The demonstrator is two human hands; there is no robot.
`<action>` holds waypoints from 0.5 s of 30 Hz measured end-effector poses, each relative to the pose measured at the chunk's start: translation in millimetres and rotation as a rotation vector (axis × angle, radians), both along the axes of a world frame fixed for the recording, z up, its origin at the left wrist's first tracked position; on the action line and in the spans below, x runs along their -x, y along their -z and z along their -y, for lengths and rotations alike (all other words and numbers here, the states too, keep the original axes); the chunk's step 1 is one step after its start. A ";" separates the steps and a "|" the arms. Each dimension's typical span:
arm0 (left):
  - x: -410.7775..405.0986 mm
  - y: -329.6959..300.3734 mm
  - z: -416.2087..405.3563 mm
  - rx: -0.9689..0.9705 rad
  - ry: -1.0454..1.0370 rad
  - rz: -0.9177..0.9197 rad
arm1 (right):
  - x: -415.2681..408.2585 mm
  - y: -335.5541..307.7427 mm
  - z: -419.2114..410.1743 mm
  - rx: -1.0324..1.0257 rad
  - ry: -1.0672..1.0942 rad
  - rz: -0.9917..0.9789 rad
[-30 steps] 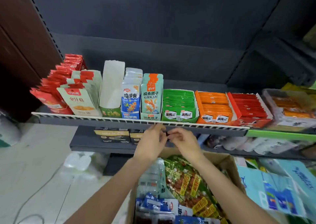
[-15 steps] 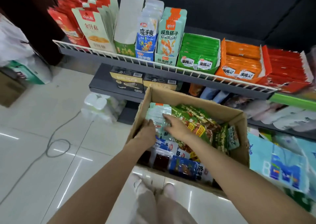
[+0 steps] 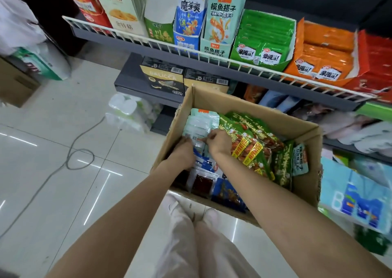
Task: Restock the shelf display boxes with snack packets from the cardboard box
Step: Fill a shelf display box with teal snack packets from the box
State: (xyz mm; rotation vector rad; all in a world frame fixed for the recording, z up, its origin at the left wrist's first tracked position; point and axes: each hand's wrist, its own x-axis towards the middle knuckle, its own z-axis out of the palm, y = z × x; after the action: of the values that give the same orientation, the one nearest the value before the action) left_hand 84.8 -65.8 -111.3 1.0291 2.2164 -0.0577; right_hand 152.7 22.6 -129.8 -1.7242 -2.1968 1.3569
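Glossy white floor tiles (image 3: 53,171) fill the nine o'clock side of the view, with a grey cable (image 3: 80,150) looped across them and a wrapped pack of white bottles (image 3: 129,112) against the foot of the shelving. Up at twelve o'clock, the wire-fronted shelf (image 3: 212,59) carries its row of display boxes: a cream one (image 3: 118,6), a blue one (image 3: 188,23), a mint-green one (image 3: 220,23), then the flat green tray (image 3: 263,42) and the orange tray (image 3: 324,53) out toward two o'clock.

Dead centre sits the open cardboard box (image 3: 244,106), directly under that shelf. Both arms reach down into it. The left hand (image 3: 185,148) is at the box's left wall, fingers curled down onto a pale mint snack packet (image 3: 201,125). Just beside it, the right hand (image 3: 218,140) has its fingers bent, pinching the same packet's lower edge. Green and red peanut bags (image 3: 252,146) lie at three o'clock of the hands, blue packets (image 3: 227,193) at six o'clock. Pale trousers (image 3: 191,246) and shoes show below.
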 end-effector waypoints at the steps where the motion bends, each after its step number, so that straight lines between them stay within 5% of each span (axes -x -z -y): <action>1: 0.7 -1.4 -0.5 0.011 -0.029 -0.001 | -0.2 -0.1 -0.5 -0.004 -0.019 -0.009; 10: -1.2 -19.9 -12.2 -0.228 -0.158 0.121 | -20.1 -8.3 -32.4 0.011 -0.113 -0.227; 15: -3.3 -16.4 -17.8 -0.055 -0.120 0.054 | -18.6 -7.4 -37.2 0.112 -0.045 -0.251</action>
State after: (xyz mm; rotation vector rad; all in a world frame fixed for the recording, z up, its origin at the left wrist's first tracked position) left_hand 88.1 -48.0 -95.0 0.9137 2.2368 0.0847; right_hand 171.3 59.8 -122.4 -1.4488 -2.0710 1.6345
